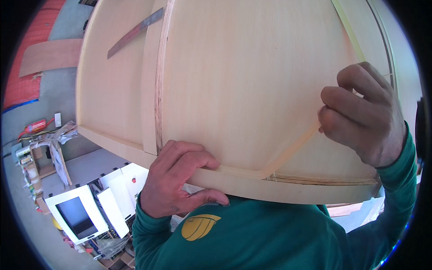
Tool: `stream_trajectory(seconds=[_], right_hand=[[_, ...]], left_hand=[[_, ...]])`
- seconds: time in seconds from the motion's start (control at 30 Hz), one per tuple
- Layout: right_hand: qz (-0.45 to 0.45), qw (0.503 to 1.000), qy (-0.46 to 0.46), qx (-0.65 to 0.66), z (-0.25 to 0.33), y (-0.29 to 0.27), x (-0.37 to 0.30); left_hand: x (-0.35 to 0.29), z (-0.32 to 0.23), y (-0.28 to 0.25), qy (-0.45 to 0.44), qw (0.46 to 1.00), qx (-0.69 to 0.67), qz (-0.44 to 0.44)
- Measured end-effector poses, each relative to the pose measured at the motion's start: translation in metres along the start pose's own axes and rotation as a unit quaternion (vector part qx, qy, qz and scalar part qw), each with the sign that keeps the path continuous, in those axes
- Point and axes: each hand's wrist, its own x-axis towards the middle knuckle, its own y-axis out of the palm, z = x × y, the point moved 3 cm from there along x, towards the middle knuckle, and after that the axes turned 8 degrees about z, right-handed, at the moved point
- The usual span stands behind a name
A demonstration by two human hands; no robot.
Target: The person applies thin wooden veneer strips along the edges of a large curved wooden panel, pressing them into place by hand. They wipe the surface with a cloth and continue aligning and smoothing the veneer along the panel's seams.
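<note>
Head view: an edge-banding strip (292,150) stretched up from the near edge (315,192) of a wooden cabinet (247,90).
My right hand (364,112) clenched the strip above the cabinet; my left hand (175,180) grasped the near edge, left of the strip's bend.

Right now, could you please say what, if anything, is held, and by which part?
The right hand holds a pale strip in curled fingers, past where it leaves the wooden frame; the left hand clasps the frame's near edge.
</note>
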Motion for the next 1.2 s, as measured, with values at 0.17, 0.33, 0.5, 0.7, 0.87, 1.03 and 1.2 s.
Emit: stream_trajectory(seconds=[0.17, 0.33, 0.5, 0.7, 0.87, 1.03, 1.2], right_hand=[[-0.021, 0.999, -0.021, -0.011, -0.01, 0.002, 0.014], [-0.056, 0.997, 0.004, -0.044, -0.057, 0.002, 0.009], [-0.068, 0.994, 0.012, -0.081, -0.078, -0.036, -0.001], [0.045, 0.996, 0.07, -0.037, -0.044, -0.049, 0.015], [0.069, 0.987, 0.146, 0.028, -0.012, -0.051, -0.024], [0.057, 0.978, 0.164, 0.119, 0.01, -0.05, -0.064], [0.013, 0.95, 0.236, 0.205, 0.051, -0.026, -0.058]], left_hand=[[0.005, -0.002, -0.004, -0.003, 1.0, 0.005, 0.018], [0.004, 0.0, -0.012, -0.059, 0.998, -0.034, 0.006], [0.011, 0.001, -0.02, -0.05, 0.994, -0.081, -0.05], [0.012, 0.008, -0.039, -0.05, 0.999, -0.002, -0.016], [0.028, 0.03, -0.066, -0.007, 0.993, -0.084, 0.079], [0.063, 0.031, -0.091, 0.037, 0.971, -0.123, 0.201], [0.076, 0.043, -0.099, 0.032, 0.955, -0.088, 0.281]])
